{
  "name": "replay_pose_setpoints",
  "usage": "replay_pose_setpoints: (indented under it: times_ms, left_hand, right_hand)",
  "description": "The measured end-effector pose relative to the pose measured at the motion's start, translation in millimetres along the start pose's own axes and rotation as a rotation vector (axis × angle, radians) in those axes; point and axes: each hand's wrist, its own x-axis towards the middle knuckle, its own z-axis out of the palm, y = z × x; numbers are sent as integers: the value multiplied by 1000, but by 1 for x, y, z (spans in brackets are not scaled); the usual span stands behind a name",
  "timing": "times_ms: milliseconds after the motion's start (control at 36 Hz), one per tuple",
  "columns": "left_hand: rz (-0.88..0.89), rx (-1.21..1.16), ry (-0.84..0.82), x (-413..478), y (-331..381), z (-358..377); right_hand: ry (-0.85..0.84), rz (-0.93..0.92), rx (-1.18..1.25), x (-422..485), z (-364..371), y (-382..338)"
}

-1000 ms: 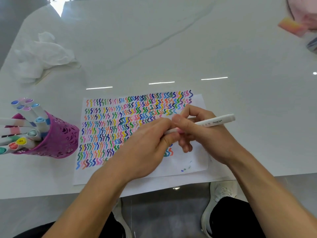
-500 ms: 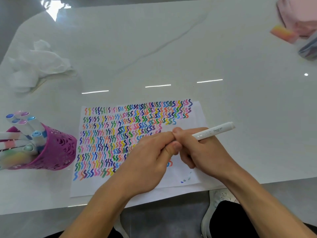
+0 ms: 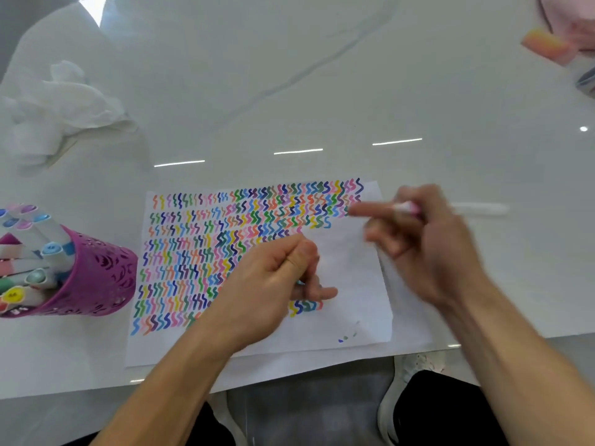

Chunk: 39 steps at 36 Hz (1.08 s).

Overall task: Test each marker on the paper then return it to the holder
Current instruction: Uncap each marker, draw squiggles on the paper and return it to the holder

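right hand [image 3: 428, 252] grips marker [image 3: 476, 208]; left hand [image 3: 277, 278] fisted

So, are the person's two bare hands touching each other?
Apart. The head view shows a strip of white paper sheet between the left hand and the blurred right hand, which grips the white marker.

A glossy white marble-look tabletop [image 3: 450, 101] fills the view. A thin grey vein [image 3: 289, 80] crosses it near 12 o'clock. Three short ceiling-light reflections [image 3: 297, 151] lie just above centre, with bright glare [image 3: 93, 8] at 11 o'clock. Grey floor [image 3: 306, 413] shows at 6 o'clock.
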Motion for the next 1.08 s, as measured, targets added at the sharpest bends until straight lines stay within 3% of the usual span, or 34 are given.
replay_pose_setpoints:
  times_ms: [111,306,528,778,1083]
  left_hand:
    - [12,141,18,-3,-1,-2]
    - [202,629,107,3,-1,2]
    - [351,870,193,8,-6,0]
    - [451,1109,204,9,-15,0]
    - [425,1090,210,10,-14,1]
  right_hand:
    - [18,-30,-150,2,-4,-9]
    - [123,-82,-500,-1,0,-4]
    - [169,-212,-749,5,1,11]
    - [48,-329,-752,5,-5,19]
    - [151,-336,-690,8,-7,32]
